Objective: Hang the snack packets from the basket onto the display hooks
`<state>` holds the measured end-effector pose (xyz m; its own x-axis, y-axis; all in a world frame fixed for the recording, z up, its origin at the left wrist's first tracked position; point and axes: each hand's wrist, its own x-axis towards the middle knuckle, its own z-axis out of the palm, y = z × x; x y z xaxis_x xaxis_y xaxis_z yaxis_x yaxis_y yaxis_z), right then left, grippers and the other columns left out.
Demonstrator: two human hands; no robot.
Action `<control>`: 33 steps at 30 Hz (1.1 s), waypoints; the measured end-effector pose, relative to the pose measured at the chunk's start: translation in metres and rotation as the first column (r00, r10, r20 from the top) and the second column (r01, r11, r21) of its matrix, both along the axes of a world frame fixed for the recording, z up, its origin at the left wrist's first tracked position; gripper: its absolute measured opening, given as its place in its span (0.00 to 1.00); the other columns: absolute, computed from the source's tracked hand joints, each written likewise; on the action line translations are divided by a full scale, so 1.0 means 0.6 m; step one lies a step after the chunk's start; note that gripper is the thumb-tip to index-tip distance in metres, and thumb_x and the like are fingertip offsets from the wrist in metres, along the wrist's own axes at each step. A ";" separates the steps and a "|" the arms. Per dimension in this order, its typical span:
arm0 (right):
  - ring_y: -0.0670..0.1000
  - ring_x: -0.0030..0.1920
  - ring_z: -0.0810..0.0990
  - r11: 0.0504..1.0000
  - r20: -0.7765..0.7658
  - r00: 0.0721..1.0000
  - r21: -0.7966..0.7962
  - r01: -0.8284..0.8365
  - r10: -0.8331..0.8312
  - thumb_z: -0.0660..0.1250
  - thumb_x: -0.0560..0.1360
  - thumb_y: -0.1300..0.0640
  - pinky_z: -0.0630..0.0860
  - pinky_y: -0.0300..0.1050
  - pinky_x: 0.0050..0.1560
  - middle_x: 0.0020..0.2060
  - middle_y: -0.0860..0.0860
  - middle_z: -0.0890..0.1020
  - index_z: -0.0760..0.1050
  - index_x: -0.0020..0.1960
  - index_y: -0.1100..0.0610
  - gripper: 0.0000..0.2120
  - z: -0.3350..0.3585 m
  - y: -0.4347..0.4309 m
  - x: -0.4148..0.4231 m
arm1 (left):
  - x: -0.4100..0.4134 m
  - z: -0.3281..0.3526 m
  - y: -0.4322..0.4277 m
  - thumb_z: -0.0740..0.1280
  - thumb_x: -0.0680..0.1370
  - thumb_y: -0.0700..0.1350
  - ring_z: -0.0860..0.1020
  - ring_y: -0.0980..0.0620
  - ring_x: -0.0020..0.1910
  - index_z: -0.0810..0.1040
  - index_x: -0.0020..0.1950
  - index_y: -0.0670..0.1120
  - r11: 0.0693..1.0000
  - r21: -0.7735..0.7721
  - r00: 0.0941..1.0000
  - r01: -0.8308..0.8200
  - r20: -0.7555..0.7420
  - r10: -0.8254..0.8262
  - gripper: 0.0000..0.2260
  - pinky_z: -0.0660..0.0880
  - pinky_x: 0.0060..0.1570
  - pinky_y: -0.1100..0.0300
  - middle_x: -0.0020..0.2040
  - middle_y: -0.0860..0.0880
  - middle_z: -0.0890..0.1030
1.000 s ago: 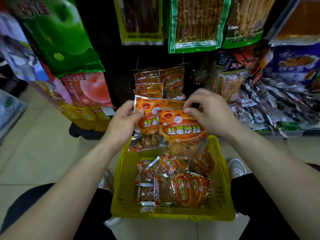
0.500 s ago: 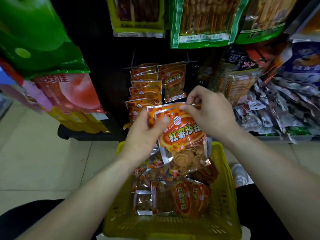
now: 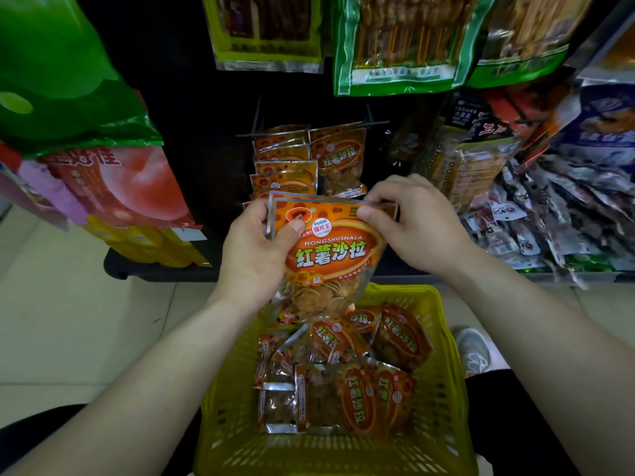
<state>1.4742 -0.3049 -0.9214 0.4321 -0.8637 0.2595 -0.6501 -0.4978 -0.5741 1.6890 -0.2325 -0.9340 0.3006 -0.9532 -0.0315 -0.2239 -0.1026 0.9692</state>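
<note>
Nearest the camera, at 6 o'clock, a yellow basket [image 3: 443, 341] sits on the tiled floor [image 3: 68, 321] between the person's knees, with loose orange snack packets [image 3: 343, 383] lying flat and overlapping inside. A grey shoe [image 3: 472, 350] shows just beside its right rim.

Both forearms reach forward from 7 and 5 o'clock and converge above the far edge of the basket. The left hand [image 3: 252, 249] is clenched on the upper left corner of the held packets [image 3: 330, 255], thumb across the printed face, fingers behind. The right hand [image 3: 409, 223] pinches the top right edge, thumb in front. At least two packets are stacked in this grasp, upright, faces toward the camera, clear of the basket.

Beyond, at 12 o'clock, matching hung packets [image 3: 311, 163] occupy two display hooks [image 3: 364, 124] on the dark rack. Larger green bags [image 3: 398, 42] hang above.
</note>
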 end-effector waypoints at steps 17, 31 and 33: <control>0.39 0.36 0.78 0.986 0.064 0.995 0.155 0.061 -0.072 0.66 0.78 0.43 0.68 0.38 0.32 0.35 0.42 0.80 0.75 0.43 0.45 0.08 -0.002 -0.006 0.012 | -0.002 0.002 -0.006 0.65 0.81 0.52 0.84 0.59 0.48 0.77 0.61 0.51 1.000 0.016 1.000 -0.015 0.009 0.014 0.10 0.81 0.41 0.65 0.52 0.53 0.85; 0.41 0.38 0.79 0.982 0.065 0.997 0.186 0.021 -0.034 0.65 0.78 0.42 0.72 0.41 0.35 0.37 0.44 0.81 0.76 0.45 0.47 0.10 -0.006 -0.008 0.022 | 0.010 0.002 -0.005 0.64 0.82 0.52 0.84 0.56 0.51 0.77 0.64 0.50 1.000 0.022 0.999 -0.007 0.040 0.006 0.13 0.83 0.49 0.53 0.54 0.52 0.85; 0.43 0.40 0.79 0.984 0.048 0.999 0.175 -0.015 0.007 0.64 0.79 0.44 0.71 0.42 0.35 0.39 0.43 0.81 0.75 0.47 0.45 0.07 -0.005 -0.005 0.024 | 0.009 0.001 -0.004 0.63 0.82 0.53 0.84 0.56 0.51 0.77 0.64 0.50 1.000 0.021 0.997 -0.014 0.075 0.013 0.13 0.83 0.50 0.53 0.54 0.52 0.84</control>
<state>1.4886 -0.3081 -0.9244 0.4327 -0.8928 0.1249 -0.6155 -0.3938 -0.6827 1.6947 -0.2348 -0.9337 0.3156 -0.9484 -0.0292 -0.2939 -0.1270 0.9474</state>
